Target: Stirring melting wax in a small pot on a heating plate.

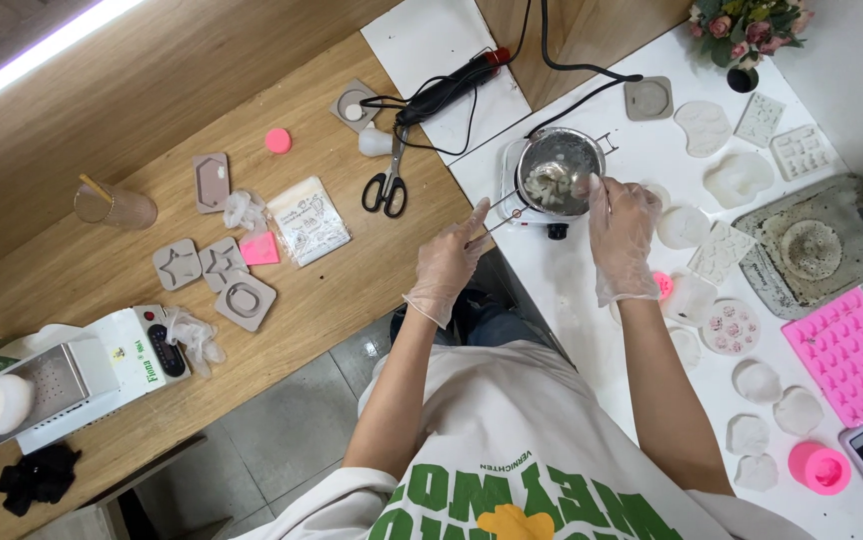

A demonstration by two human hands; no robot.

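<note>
Listing from the left: a white machine (pixel 102 365) at the wooden table's (pixel 72 270) edge, then grey moulds (pixel 217 268), a pink block (pixel 260 248), a clear cup (pixel 117 207) and scissors (pixel 387 185), all well apart from my work. My gloved left hand (pixel 449 262) pinched the thin handle (pixel 500 222) of the metal pot (pixel 558 172), fingers closed on it, probably to steady it on its small white heater (pixel 527 200). My gloved right hand (pixel 622 232) rested at the pot's rim; I cannot tell whether it held anything. Further right lay white casts (pixel 737 180) and a pink mould tray (pixel 852 355).
</note>
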